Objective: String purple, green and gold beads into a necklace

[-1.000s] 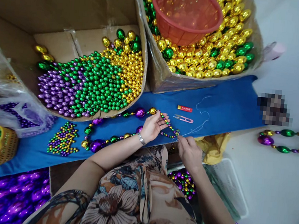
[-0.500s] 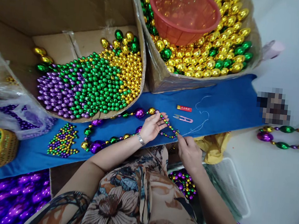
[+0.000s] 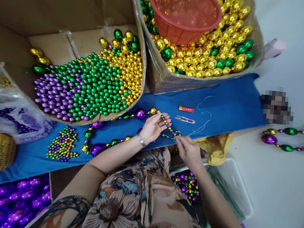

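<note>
My left hand (image 3: 153, 129), with a metal watch on its wrist, pinches a string of small green, gold and purple beads (image 3: 166, 121) between thumb and forefinger; its other fingers are half spread. The strand loops down towards my right hand (image 3: 190, 152), whose thumb and fingers are pinched together beside its lower end. Something thin shows at those fingertips, too small to make out. Joined or lying close to the left hand is a necklace of larger beads (image 3: 98, 149) on the blue cloth (image 3: 229, 100). White thread (image 3: 202, 128) trails on the cloth beyond my right hand.
Pink-handled thread snips (image 3: 185, 119) and a small red packet (image 3: 186, 109) lie ahead. Behind stand two bead-filled cardboard boxes (image 3: 155, 79), one holding a red basket (image 3: 183, 26). Loose small beads (image 3: 63, 144) and a yellow basket (image 3: 5, 153) are at left; a white crate (image 3: 242, 188) sits low right.
My right hand has moved slightly left and down, closer to my left hand, and the strand's lower end has shifted left with it. My left hand keeps its pinch on the beads.
</note>
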`<state>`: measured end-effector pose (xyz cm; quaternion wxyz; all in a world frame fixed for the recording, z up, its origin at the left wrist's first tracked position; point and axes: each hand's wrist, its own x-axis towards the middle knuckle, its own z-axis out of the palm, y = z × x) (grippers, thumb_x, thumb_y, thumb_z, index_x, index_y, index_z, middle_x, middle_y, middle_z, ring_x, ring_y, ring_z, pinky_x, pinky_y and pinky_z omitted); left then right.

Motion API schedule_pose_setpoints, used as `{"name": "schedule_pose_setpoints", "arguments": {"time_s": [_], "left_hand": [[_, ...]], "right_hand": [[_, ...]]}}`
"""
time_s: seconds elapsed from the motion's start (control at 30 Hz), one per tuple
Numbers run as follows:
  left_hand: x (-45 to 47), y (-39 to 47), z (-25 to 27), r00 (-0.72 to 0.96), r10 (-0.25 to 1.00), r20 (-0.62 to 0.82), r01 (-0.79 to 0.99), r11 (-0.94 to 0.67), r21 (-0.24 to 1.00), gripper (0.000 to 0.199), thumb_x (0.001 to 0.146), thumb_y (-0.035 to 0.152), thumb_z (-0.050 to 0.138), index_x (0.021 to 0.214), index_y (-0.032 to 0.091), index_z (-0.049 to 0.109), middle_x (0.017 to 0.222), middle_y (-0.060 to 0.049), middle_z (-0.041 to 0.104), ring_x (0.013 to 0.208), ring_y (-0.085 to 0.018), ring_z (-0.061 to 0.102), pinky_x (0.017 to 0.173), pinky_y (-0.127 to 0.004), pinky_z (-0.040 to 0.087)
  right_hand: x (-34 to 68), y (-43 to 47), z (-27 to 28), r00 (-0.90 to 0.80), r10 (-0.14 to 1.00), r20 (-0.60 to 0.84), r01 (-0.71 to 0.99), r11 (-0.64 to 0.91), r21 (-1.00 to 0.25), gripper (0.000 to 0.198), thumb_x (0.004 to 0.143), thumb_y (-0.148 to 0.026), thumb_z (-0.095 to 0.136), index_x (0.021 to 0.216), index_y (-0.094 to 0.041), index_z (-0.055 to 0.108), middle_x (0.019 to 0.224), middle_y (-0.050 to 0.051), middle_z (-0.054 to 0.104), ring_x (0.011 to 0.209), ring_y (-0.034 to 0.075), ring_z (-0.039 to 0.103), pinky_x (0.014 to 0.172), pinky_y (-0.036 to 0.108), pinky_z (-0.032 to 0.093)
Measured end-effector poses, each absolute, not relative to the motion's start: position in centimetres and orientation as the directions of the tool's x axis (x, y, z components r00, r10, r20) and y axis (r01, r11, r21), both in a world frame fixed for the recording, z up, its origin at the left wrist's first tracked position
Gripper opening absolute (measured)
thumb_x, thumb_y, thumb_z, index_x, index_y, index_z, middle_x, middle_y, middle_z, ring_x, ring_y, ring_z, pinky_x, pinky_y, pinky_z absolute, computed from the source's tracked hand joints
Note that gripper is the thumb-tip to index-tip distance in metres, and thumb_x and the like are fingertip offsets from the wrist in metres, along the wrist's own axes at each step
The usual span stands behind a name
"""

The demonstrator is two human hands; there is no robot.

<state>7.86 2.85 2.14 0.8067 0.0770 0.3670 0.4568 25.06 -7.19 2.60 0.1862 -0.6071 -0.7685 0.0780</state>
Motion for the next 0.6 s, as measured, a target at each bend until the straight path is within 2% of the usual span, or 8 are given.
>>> {"name": "schedule_pose_setpoints", "arguments": {"time_s": [0.13, 0.2, 0.27, 0.43, 0.5, 0.6], "left_hand": [[7.72, 2.87, 1.97, 0.284, 0.800, -0.529, -0.671, 0.560, 0.486, 0.022, 0.088, 0.036, 0.069, 0.088, 0.013, 0.071, 0.090, -0.007, 0.073, 0.081, -0.015, 0.070, 0.089, -0.034, 0.053], [7.73, 2.85, 1.93, 0.277, 0.799, -0.534, -0.681, 0.555, 0.478, 0.021, 0.089, 0.034, 0.068, 0.087, 0.013, 0.071, 0.089, -0.006, 0.073, 0.080, -0.014, 0.070, 0.088, -0.032, 0.053], [7.80, 2.82, 1.90, 0.292, 0.787, -0.544, -0.693, 0.566, 0.447, 0.023, 0.090, 0.035, 0.066, 0.085, 0.013, 0.071, 0.087, -0.006, 0.072, 0.079, -0.014, 0.069, 0.087, -0.032, 0.053], [7.92, 2.74, 1.77, 0.323, 0.773, -0.546, -0.701, 0.583, 0.411, 0.028, 0.090, 0.038, 0.065, 0.084, 0.011, 0.070, 0.086, -0.007, 0.072, 0.079, -0.016, 0.070, 0.090, -0.035, 0.052], [7.91, 2.70, 1.77, 0.323, 0.774, -0.544, -0.697, 0.584, 0.417, 0.028, 0.090, 0.038, 0.065, 0.086, 0.011, 0.070, 0.088, -0.007, 0.072, 0.079, -0.016, 0.070, 0.090, -0.035, 0.052], [7.89, 2.64, 1.91, 0.315, 0.777, -0.545, -0.698, 0.579, 0.422, 0.027, 0.090, 0.038, 0.065, 0.087, 0.012, 0.070, 0.090, -0.007, 0.072, 0.081, -0.016, 0.071, 0.093, -0.036, 0.051]], "right_hand": [[25.00, -7.58, 2.42, -0.169, 0.952, 0.254, 0.984, 0.178, -0.012, 0.027, 0.097, -0.020, 0.046, 0.111, -0.020, 0.069, 0.084, 0.005, 0.062, 0.073, 0.013, 0.056, 0.070, 0.022, 0.041], [24.87, -7.73, 2.47, -0.204, 0.937, 0.284, 0.979, 0.194, 0.064, 0.028, 0.096, -0.018, 0.047, 0.113, -0.020, 0.069, 0.085, 0.005, 0.060, 0.075, 0.013, 0.055, 0.072, 0.022, 0.040], [24.73, -7.70, 2.58, -0.204, 0.925, 0.320, 0.978, 0.206, 0.029, 0.026, 0.096, -0.019, 0.047, 0.110, -0.021, 0.069, 0.084, 0.004, 0.060, 0.074, 0.012, 0.055, 0.072, 0.021, 0.040], [24.66, -7.23, 2.72, -0.159, 0.938, 0.307, 0.956, 0.224, -0.190, 0.026, 0.099, -0.026, 0.047, 0.106, -0.020, 0.070, 0.085, 0.002, 0.064, 0.074, 0.008, 0.059, 0.069, 0.017, 0.042], [24.72, -7.13, 2.67, -0.163, 0.938, 0.307, 0.954, 0.229, -0.192, 0.027, 0.100, -0.027, 0.046, 0.105, -0.019, 0.071, 0.085, 0.002, 0.065, 0.072, 0.009, 0.060, 0.068, 0.017, 0.043], [24.79, -7.11, 2.59, -0.175, 0.925, 0.336, 0.970, 0.221, -0.103, 0.026, 0.099, -0.025, 0.047, 0.103, -0.020, 0.072, 0.081, 0.002, 0.064, 0.068, 0.009, 0.060, 0.065, 0.018, 0.043]]}}
